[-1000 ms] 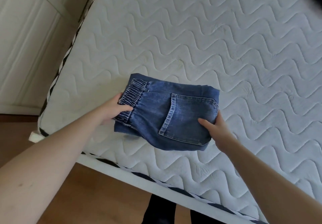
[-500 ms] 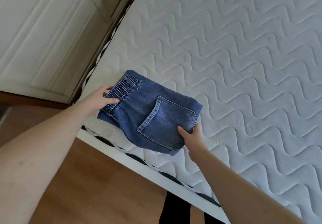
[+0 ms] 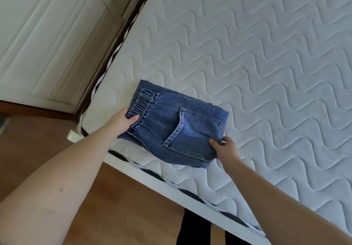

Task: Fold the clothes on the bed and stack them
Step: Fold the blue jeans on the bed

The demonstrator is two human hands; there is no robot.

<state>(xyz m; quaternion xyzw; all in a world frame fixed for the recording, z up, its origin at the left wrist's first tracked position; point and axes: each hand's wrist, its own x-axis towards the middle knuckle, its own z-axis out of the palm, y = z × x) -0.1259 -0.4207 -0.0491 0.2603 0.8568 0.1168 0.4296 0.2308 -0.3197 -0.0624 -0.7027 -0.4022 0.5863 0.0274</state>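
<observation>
Folded denim jeans [image 3: 171,128]: between both hands, now nearer the mattress [image 3: 266,73] corner than before. Left hand [image 3: 122,119] grips the elastic waistband; right hand [image 3: 225,147] pinches the pocket edge.

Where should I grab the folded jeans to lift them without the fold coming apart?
Grip the folded jeans at their two short ends, one hand from each side: the left hand at the elastic waistband, the right hand at the pocket end. Thumb on top, fingers underneath, should keep the layers together.
</observation>
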